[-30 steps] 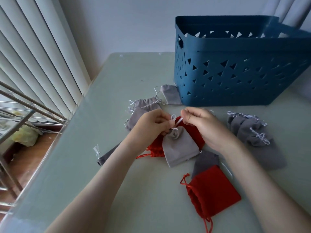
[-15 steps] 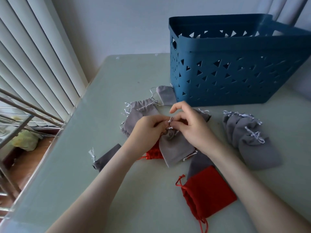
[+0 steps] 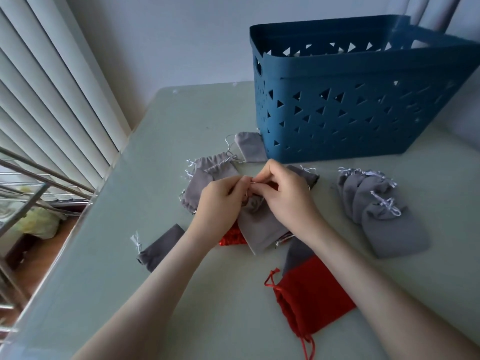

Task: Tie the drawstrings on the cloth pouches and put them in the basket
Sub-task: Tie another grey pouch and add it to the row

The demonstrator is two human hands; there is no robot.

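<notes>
The left hand [image 3: 220, 201] and the right hand [image 3: 288, 196] meet over the middle of the pale green surface [image 3: 155, 152]. Each pinches the thin silvery drawstring [image 3: 251, 181] at the gathered neck of a soft light-grey cloth pouch [image 3: 259, 227], fingertips almost touching. The knot looks to be in the making rather than done, though the cord is too fine to tell whether a loop has closed. The pouch's neck is up at the fingers and its long axis runs back toward the person, its lower part lying over a crumpled red cloth pouch [image 3: 231, 237].

The tall blue plastic basket with triangular cut-outs [image 3: 350, 113] stands beyond the hands and off to the right, apart from the pouch. The right hand is nearer to it, so it seems the natural one to lift the pouch over the near wall once the knot holds. A row of grey pouches with tied bows [image 3: 376, 203] lies to the right of the hands, some loose grey pouches [image 3: 207, 175] lie to the left, and a flat red pouch [image 3: 311, 302] lies beside the right forearm.
</notes>
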